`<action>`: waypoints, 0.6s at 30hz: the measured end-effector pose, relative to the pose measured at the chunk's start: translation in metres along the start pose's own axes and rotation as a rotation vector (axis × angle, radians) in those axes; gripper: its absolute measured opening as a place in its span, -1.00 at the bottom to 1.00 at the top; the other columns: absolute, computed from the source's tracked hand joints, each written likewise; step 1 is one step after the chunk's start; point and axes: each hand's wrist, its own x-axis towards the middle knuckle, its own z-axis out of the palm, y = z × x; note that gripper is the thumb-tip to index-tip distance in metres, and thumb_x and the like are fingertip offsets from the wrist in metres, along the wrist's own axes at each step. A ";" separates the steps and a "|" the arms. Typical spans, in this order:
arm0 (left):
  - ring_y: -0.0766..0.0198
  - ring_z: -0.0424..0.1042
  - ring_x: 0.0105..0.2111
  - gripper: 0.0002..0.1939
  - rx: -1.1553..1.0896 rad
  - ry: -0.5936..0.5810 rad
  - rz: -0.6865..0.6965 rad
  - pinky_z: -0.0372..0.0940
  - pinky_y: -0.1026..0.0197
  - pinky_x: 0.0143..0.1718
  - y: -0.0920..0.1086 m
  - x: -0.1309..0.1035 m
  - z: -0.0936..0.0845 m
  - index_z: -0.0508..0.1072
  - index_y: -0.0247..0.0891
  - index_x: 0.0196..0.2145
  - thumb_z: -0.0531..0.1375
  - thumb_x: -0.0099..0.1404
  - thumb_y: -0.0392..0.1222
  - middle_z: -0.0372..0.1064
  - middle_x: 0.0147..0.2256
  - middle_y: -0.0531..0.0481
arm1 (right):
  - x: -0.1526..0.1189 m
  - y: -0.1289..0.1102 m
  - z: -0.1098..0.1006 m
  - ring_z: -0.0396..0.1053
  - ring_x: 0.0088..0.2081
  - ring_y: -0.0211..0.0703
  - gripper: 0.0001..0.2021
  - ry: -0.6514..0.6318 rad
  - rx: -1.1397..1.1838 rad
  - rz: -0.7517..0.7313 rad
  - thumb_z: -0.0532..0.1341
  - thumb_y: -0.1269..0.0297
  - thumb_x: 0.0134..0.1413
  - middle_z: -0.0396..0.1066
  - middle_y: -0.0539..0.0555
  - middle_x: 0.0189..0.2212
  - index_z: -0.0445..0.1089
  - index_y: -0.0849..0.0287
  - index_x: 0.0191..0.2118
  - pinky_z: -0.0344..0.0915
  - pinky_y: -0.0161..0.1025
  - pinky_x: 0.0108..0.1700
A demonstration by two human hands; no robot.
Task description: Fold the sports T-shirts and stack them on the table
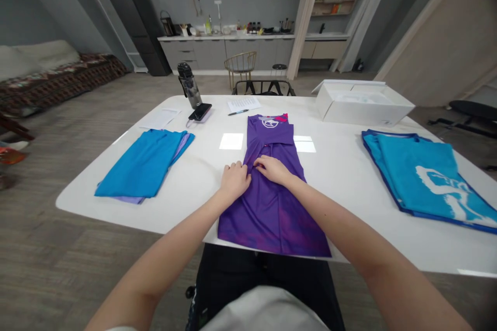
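Purple shirt (272, 204) lies on the worktop (202, 165), left hand (235, 178) and right hand (271, 168) pinching its fabric. Uneven tugging could skew it and deepen its wrinkles.

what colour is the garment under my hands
The garment is mostly purple, with a white emblem; the head view shows it best.

White table (194, 186) with rounded corners; its top bears, from left to right, folded blue garments (135, 165), paper (161, 118), an upright drinking bottle (190, 87), a lilac item (206, 115) beneath a smartphone (200, 111), a pen (238, 112), a printed sheet (244, 103), a purple jersey (274, 207), an open white box (361, 113) and folded turquoise garments (407, 165)
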 end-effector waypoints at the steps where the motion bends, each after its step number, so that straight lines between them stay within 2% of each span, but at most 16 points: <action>1: -0.04 0.41 -0.05 -0.73 -0.010 -0.005 -0.021 0.21 -0.06 -0.04 0.000 -0.009 0.000 0.48 -0.25 -0.12 0.06 0.44 -0.08 0.42 -0.09 -0.24 | -0.004 -0.007 0.002 0.44 -0.18 -0.20 -0.79 -0.003 -0.001 -0.006 0.20 0.39 0.30 0.47 0.06 -0.12 0.48 0.08 -0.01 0.25 -0.32 -0.17; 4: -0.08 0.42 -0.07 -0.75 -0.055 -0.013 -0.057 0.22 -0.08 -0.06 0.002 -0.031 0.000 0.49 -0.26 -0.16 0.09 0.41 -0.08 0.42 -0.11 -0.27 | -0.013 -0.025 0.007 0.46 -0.14 -0.17 -0.74 -0.015 -0.018 -0.022 0.18 0.37 0.33 0.46 0.06 -0.06 0.45 0.04 0.08 0.26 -0.32 -0.17; 9: -0.07 0.41 -0.05 -0.80 -0.070 0.030 -0.076 0.21 -0.09 -0.06 0.004 -0.054 -0.002 0.49 -0.22 -0.21 0.08 0.40 -0.16 0.44 -0.10 -0.25 | -0.023 -0.049 0.007 0.47 -0.11 -0.15 -0.75 -0.068 -0.095 -0.033 0.17 0.25 0.37 0.42 0.08 -0.04 0.47 0.00 0.08 0.28 -0.31 -0.17; 15: 0.02 0.47 -0.09 -0.72 -0.210 0.046 -0.085 0.16 -0.02 -0.01 0.010 -0.074 -0.006 0.37 -0.22 -0.07 -0.08 0.54 -0.09 0.50 -0.17 -0.18 | -0.039 -0.074 0.003 0.45 -0.14 -0.11 -0.77 -0.070 -0.140 -0.057 0.18 0.27 0.35 0.42 0.08 -0.08 0.48 0.02 0.04 0.26 -0.28 -0.14; 18: 0.02 0.50 -0.11 -0.70 -0.224 0.026 -0.077 0.15 0.00 -0.02 0.012 -0.087 -0.010 0.34 -0.22 0.00 0.00 0.51 0.00 0.53 -0.20 -0.15 | -0.047 -0.080 -0.001 0.44 -0.13 -0.10 -0.76 -0.005 -0.152 -0.025 0.12 0.34 0.35 0.43 0.09 -0.08 0.49 0.04 0.02 0.25 -0.27 -0.14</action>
